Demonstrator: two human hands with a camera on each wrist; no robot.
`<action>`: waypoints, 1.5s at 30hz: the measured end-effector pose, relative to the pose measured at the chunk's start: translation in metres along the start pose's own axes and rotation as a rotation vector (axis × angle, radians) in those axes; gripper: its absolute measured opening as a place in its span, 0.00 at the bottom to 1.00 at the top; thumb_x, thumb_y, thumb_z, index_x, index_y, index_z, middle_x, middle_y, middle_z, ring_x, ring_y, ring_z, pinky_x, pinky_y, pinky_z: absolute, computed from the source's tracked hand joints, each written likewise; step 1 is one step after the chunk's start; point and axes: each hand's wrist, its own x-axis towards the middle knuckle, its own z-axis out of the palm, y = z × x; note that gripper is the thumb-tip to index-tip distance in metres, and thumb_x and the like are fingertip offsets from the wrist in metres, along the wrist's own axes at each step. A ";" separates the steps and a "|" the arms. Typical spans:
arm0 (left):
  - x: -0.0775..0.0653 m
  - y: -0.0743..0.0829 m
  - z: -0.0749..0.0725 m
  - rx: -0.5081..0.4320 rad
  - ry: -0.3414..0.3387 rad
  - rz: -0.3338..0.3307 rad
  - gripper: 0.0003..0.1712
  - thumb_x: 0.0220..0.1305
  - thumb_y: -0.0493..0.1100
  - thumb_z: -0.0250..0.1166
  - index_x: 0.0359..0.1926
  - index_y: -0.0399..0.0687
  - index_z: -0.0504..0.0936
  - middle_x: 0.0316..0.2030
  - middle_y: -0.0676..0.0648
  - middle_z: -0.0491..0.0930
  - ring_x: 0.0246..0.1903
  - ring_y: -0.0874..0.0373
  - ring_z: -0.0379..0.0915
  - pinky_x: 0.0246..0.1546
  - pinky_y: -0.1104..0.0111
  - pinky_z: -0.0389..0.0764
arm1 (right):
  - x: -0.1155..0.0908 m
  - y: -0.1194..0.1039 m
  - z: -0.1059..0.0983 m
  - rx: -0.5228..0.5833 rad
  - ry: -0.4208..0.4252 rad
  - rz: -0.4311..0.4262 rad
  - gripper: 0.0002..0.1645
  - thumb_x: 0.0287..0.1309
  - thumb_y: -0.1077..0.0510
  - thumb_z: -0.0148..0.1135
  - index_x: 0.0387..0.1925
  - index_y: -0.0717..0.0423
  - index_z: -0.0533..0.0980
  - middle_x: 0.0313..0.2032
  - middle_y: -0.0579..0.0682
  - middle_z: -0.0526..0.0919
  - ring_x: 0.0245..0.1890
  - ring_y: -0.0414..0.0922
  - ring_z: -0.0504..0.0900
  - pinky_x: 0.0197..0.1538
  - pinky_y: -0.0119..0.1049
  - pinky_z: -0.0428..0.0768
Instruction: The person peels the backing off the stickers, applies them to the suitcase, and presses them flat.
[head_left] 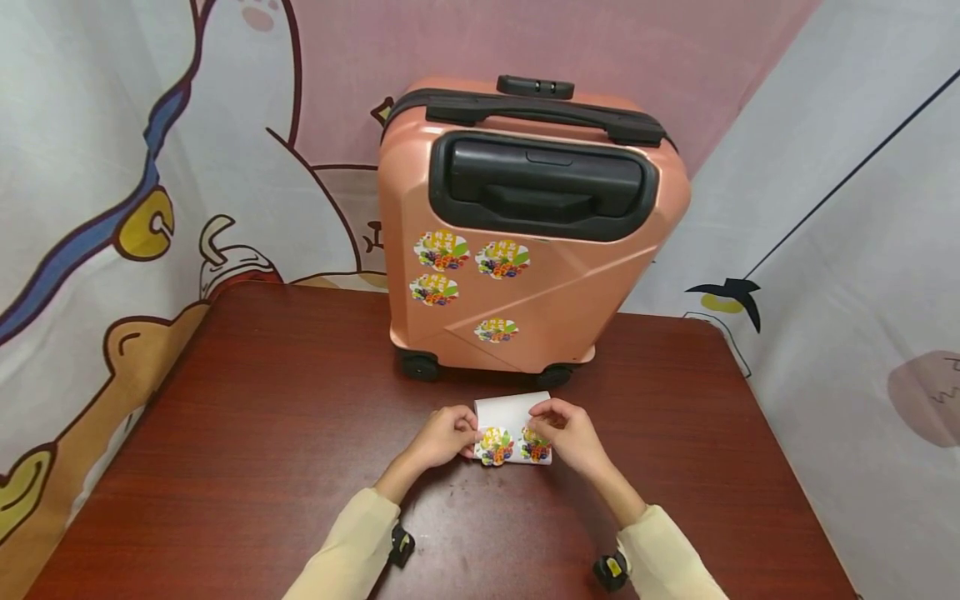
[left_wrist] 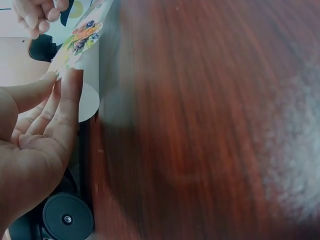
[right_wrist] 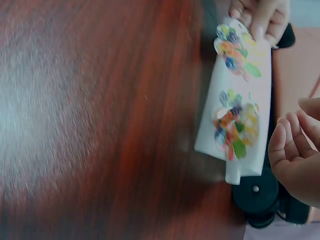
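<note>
A rolled white sticker sheet sits in front of the suitcase, bearing two round fruit stickers, a left one and a right one. My left hand pinches the sheet's left end between thumb and fingers, beside the left sticker, whose lower edge juts past the paper. In the left wrist view the sheet shows a rounded end below the pinch. My right hand is by the sheet's right end; the right wrist view shows these fingers loosely bent, apart from the paper, holding nothing.
A pink suitcase with black wheels stands upright behind the hands on a brown wooden table. Several fruit stickers are on its front, among them a low one. A printed curtain hangs behind.
</note>
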 end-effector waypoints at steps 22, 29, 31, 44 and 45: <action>0.002 0.003 0.002 0.002 -0.013 0.007 0.06 0.55 0.27 0.60 0.26 0.33 0.70 0.17 0.41 0.78 0.17 0.51 0.77 0.22 0.58 0.80 | 0.006 0.029 0.032 -0.080 -0.040 -0.053 0.07 0.45 0.71 0.65 0.31 0.65 0.78 0.23 0.52 0.79 0.24 0.41 0.75 0.29 0.30 0.74; 0.002 0.003 0.002 0.003 -0.006 0.014 0.06 0.55 0.27 0.61 0.27 0.33 0.71 0.18 0.38 0.78 0.18 0.44 0.77 0.22 0.57 0.79 | 0.005 0.027 0.033 -0.099 -0.045 -0.040 0.06 0.45 0.71 0.65 0.29 0.64 0.78 0.22 0.49 0.78 0.24 0.40 0.74 0.29 0.29 0.73; 0.001 0.007 0.003 -0.004 -0.008 0.015 0.05 0.55 0.26 0.60 0.27 0.31 0.71 0.19 0.35 0.78 0.19 0.40 0.77 0.23 0.53 0.79 | 0.005 0.027 0.033 -0.098 -0.046 -0.033 0.06 0.45 0.71 0.65 0.28 0.63 0.78 0.22 0.49 0.78 0.24 0.40 0.73 0.28 0.29 0.72; 0.002 0.006 0.004 0.057 -0.005 0.013 0.04 0.59 0.31 0.59 0.29 0.36 0.72 0.20 0.43 0.80 0.18 0.49 0.78 0.13 0.66 0.75 | 0.003 0.026 0.033 -0.118 -0.026 0.008 0.08 0.43 0.70 0.65 0.21 0.56 0.76 0.19 0.46 0.76 0.21 0.38 0.71 0.26 0.28 0.70; 0.002 0.006 0.004 0.048 -0.005 0.016 0.04 0.59 0.31 0.58 0.29 0.35 0.72 0.20 0.42 0.80 0.18 0.48 0.78 0.14 0.62 0.76 | 0.003 0.026 0.033 -0.117 -0.021 0.006 0.09 0.43 0.70 0.65 0.20 0.55 0.76 0.19 0.46 0.76 0.21 0.38 0.71 0.26 0.28 0.70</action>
